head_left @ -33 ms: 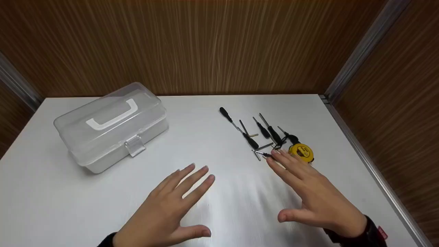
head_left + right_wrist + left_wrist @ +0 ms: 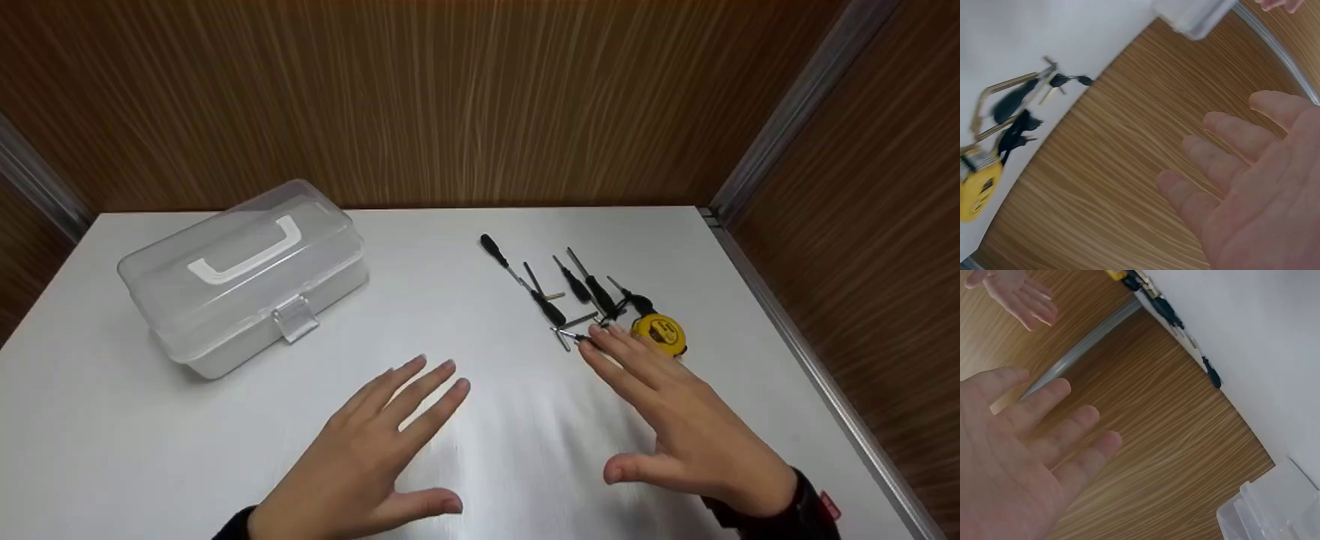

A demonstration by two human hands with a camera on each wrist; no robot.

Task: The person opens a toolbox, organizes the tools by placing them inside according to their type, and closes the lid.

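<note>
White table [image 2: 480,247], two bare hands hovering flat, fingers spread and holding nothing.
Right hand [image 2: 679,409] reaches the black-handled screwdrivers [image 2: 577,296] beside a yellow tape measure [image 2: 659,332]; left hand [image 2: 375,442] lies near the clear plastic toolbox [image 2: 244,277].

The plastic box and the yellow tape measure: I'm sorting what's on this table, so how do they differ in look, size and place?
The plastic box is clear with a white handle and a latched lid; the yellow tape measure is opaque, yellow and rounded. The box is far larger. It sits alone on the table's left; the tape measure lies on the right beside the black screwdrivers, close to the right hand. Both rest on the white table, and neither is held.
</note>
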